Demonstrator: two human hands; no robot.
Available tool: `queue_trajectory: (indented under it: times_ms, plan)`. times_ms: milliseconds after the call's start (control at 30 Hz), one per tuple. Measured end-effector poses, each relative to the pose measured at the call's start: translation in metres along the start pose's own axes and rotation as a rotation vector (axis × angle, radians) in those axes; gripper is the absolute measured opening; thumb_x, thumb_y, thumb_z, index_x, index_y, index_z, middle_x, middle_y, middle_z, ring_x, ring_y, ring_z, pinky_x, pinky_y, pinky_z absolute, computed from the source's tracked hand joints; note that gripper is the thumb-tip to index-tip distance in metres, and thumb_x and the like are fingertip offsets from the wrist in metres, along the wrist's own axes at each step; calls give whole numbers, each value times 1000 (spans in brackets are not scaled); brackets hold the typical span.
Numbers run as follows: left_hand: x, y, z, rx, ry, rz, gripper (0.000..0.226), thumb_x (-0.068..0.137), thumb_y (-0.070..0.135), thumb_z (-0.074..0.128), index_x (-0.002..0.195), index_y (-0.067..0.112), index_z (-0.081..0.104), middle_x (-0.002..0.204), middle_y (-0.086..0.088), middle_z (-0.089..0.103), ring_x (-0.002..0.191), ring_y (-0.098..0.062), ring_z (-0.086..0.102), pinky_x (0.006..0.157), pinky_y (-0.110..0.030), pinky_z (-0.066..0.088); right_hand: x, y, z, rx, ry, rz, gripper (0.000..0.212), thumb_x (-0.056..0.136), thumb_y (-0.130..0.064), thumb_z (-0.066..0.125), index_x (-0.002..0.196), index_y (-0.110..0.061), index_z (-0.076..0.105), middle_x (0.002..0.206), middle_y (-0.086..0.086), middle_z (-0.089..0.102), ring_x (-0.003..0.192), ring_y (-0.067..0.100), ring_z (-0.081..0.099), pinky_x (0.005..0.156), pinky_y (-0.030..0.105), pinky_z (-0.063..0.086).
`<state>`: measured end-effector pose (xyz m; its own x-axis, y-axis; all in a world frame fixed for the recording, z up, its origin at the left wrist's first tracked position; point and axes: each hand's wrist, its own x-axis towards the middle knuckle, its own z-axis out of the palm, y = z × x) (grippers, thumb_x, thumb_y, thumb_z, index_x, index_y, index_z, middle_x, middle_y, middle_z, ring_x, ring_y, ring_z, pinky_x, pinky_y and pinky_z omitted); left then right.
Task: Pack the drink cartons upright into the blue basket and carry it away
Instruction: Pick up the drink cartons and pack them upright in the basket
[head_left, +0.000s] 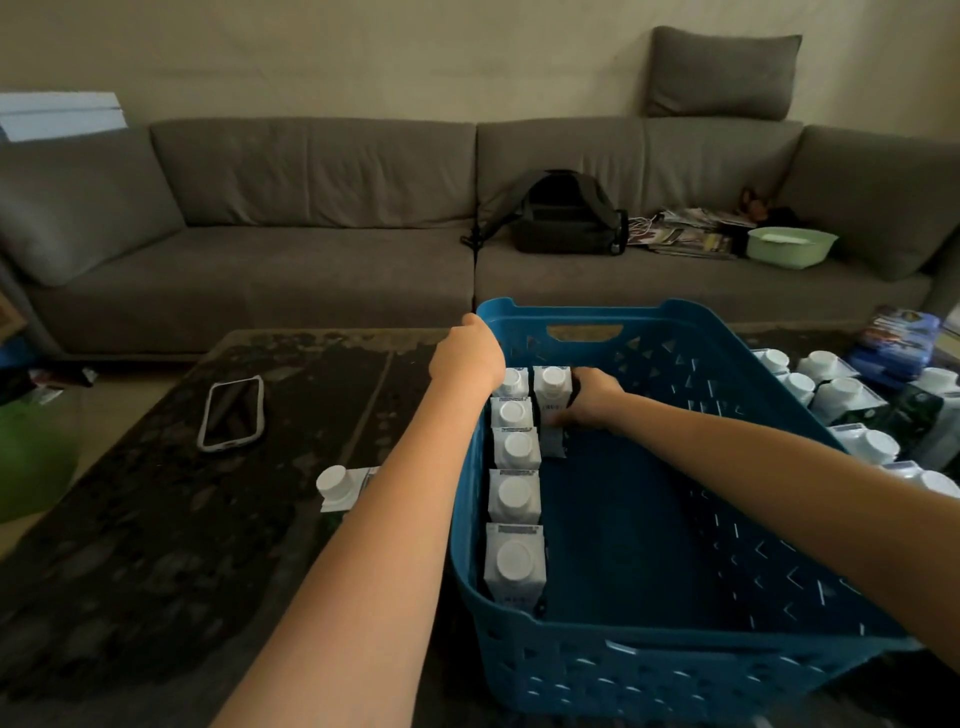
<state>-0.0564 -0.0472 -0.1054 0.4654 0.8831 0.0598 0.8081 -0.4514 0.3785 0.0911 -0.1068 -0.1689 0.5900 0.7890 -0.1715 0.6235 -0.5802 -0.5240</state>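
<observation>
The blue basket (675, 670) stands on the dark table. Along its left wall stands a row of several upright white-capped drink cartons (514, 496). My right hand (589, 397) reaches into the far left part of the basket and grips one more upright carton (552, 387) beside that row. My left hand (467, 356) holds the basket's far left rim. A single carton (337, 486) stands on the table left of my left forearm. Several more cartons (841, 397) stand on the table right of the basket.
A phone (234, 413) lies on the dark table (156, 545) to the left. Beyond the table is a grey sofa (311, 249) with a black bag (563, 215), magazines and a green bowl (789, 247). A blue package (893, 343) sits at far right.
</observation>
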Motion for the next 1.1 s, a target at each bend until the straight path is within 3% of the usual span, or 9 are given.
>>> queue_trajectory:
  times_ms: [267,433,500,600,700,800,833,967,1100]
  plan:
    - [1,1,1,7,19,-5,45,96,5,46,138,1,31,130,-20,52,113,-32,56,78,-36,46,6,2,4,-96,-33,81,96,71,-38,81,143,-3,29,139,13,45,126,30,48,96,33,43]
    - [2,1,2,5,12,-16,47,95,5,47,138,1,31,129,-20,52,112,-32,56,77,-35,46,-6,-7,-5,-344,-146,-36,65,87,-36,66,140,-6,43,140,10,49,127,26,49,101,31,38]
    - [0,2,0,-5,6,-26,46,95,5,47,138,2,30,129,-20,51,112,-32,56,75,-35,45,-17,-10,-8,-438,-277,-45,54,92,-29,60,138,-5,45,136,11,51,112,26,54,95,34,42]
    - [-6,1,-6,-39,-24,-32,44,96,5,43,138,0,30,131,-21,50,114,-34,55,76,-36,44,-41,-14,-15,-479,-448,57,48,92,-30,61,130,-4,49,112,15,55,72,21,48,64,31,45]
    - [-16,0,-16,-200,-117,-35,46,104,26,30,142,0,30,139,-21,45,120,-34,50,84,-36,40,-74,-17,-29,-506,-411,-30,41,95,-28,55,130,-6,52,124,17,57,66,20,50,57,27,45]
    - [-37,-15,-30,-369,-146,-57,57,104,39,18,145,4,35,148,-18,38,133,-30,40,105,-37,33,-118,-21,-43,-461,-378,-190,37,99,-25,48,134,-14,53,135,5,55,107,25,61,94,36,50]
    - [-46,-26,-34,-374,-112,-46,53,104,37,19,142,7,41,147,-16,41,131,-28,42,105,-38,33,-128,-19,-46,-402,-393,-205,35,100,-24,46,132,-15,55,130,5,58,108,26,62,97,37,49]
    - [-81,-86,-35,-181,-204,21,39,96,20,41,134,17,49,137,-8,51,116,-23,52,92,-35,44,-163,-15,-46,-139,-271,-247,27,101,-17,42,117,-10,62,110,9,68,94,28,68,86,38,56]
    - [-113,-115,-24,58,-456,7,59,86,23,59,142,24,40,147,-8,40,132,-28,38,105,-43,41,-181,-10,-23,-39,-64,-229,25,100,-12,41,92,-17,64,101,11,70,78,24,65,82,42,57]
